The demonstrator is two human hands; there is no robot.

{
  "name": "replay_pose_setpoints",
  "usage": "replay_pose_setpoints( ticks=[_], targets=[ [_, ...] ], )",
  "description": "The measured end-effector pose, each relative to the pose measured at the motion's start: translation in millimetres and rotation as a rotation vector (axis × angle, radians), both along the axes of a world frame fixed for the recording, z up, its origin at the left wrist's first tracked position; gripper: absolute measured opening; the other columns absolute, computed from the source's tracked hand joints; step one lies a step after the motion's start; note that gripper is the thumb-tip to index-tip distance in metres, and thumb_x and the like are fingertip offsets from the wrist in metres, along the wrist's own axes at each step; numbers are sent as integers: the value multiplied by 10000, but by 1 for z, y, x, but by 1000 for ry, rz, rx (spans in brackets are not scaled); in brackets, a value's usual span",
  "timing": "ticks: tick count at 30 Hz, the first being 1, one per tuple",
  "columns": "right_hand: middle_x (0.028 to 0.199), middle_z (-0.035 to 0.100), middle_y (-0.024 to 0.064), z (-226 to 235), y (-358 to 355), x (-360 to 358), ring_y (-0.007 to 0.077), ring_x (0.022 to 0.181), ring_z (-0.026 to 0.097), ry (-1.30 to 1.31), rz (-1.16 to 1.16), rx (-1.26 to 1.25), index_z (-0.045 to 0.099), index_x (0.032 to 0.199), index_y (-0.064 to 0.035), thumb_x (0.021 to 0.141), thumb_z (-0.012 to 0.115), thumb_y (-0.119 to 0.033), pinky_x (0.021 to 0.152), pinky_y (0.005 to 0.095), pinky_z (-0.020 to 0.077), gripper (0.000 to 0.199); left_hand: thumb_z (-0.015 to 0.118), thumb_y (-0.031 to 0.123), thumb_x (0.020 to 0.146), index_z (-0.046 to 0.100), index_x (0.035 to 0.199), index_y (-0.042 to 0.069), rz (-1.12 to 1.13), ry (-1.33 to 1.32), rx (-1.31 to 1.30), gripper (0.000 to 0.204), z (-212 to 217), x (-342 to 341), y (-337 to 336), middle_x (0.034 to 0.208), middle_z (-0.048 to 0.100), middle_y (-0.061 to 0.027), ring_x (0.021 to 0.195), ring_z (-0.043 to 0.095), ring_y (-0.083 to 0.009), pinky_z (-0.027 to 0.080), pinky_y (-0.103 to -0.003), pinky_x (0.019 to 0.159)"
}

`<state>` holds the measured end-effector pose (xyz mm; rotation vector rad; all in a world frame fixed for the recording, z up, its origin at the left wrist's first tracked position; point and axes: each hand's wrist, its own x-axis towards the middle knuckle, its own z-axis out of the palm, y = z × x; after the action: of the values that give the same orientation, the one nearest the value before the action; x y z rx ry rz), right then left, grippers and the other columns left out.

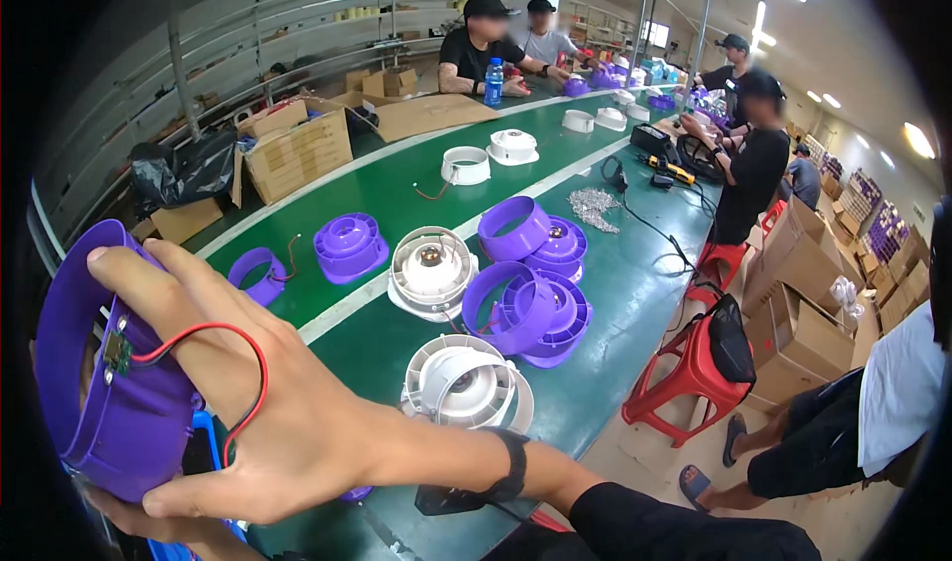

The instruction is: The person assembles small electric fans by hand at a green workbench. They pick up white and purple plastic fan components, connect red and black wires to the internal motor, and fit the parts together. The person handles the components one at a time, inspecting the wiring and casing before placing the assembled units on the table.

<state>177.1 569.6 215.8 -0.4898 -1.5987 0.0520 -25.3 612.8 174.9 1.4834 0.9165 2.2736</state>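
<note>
Right hand: one, spread wide, fingers over the upper rim and thumb low, clasping a purple ring. Left hand: one, below the ring's lower edge, mostly hidden; whether it grips or merely supports, cannot tell.

Handling (a judgement): best held by its plastic wall, fingertips off the circuit board; the red and black wires want slack, as a tug could strain their joints; a palm beneath would steady the tilt.

Purple ring: at far left, held up by the near end of the green table. Smooth, slightly glossy, tilted, hollow through the middle; board small and green, on the wall; wires curving across the back of the right hand.

Farther out, on the table: one smaller purple ring, with leads; one purple housing; white housings, ribbed (the nearest partly behind the forearm); one heap of small metal parts.
</note>
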Motion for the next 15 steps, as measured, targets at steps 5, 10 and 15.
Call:
replay_pose_setpoints(
  ticks=[5, 10, 15],
  targets=[
    [1523, 274, 328, 5, -1, 8, 541, 1360, 340, 60, 122, -20, 232, 1534, 16, 581, 821, -296, 1122, 505, 336, 1163, 366, 425, 1032, 379, 1460, -29, -16, -10, -11, 624, 0, 1, 6, 1423, 457, -175, 1279, 478, -281, 385, -425, 1077],
    [1521, 244, 363, 5, -6, 8, 532, 1379, 326, -62, 34, 56, 245, 1527, 31, 575, 813, -279, 1128, 505, 329, 1151, 378, 402, 1036, 397, 1447, -37, -29, -10, -22, 602, -1, 1, 12, 1401, 483, -172, 1255, 502, -272, 402, -412, 1062],
    [1502, 266, 380, 1, -2, 10, 532, 1373, 336, -49, 21, 24, 235, 1529, 30, 579, 817, -304, 1127, 505, 331, 1163, 390, 379, 1040, 416, 1434, -45, -32, -6, -35, 580, -3, 1, 18, 1380, 508, -168, 1230, 527, -263, 419, -399, 1048]
  ],
)
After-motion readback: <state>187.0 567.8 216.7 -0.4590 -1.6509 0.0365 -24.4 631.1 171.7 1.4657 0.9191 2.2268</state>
